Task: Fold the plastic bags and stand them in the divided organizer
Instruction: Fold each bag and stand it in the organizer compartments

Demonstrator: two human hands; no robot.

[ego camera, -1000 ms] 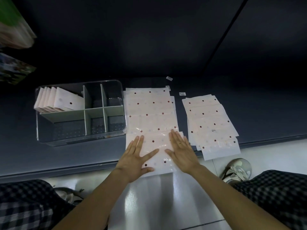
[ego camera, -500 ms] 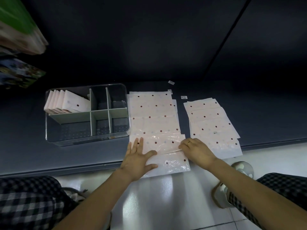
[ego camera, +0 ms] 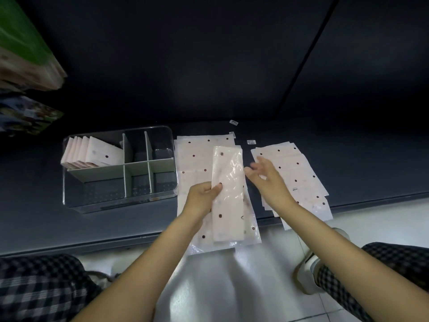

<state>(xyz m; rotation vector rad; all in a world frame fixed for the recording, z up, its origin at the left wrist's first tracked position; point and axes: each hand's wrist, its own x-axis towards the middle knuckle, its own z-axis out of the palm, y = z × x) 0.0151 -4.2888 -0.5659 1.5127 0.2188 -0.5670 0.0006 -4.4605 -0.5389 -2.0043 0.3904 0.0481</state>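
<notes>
The left hand (ego camera: 204, 196) pinches the folded bag (ego camera: 228, 194); it looks thin, floppy and slippery. The right hand (ego camera: 267, 180) is open.

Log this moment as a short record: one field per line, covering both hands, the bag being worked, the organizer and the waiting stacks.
left hand: pinches the folded bag strip at its left edge
right hand: open, blurred, beside the strip, holding nothing
folded bag strip: long, narrow, over the middle stack
middle stack: flat dotted bags
right stack: flat dotted bags
organizer: clear, six compartments
folded bags: standing in the far-left compartment; the others look empty
</notes>
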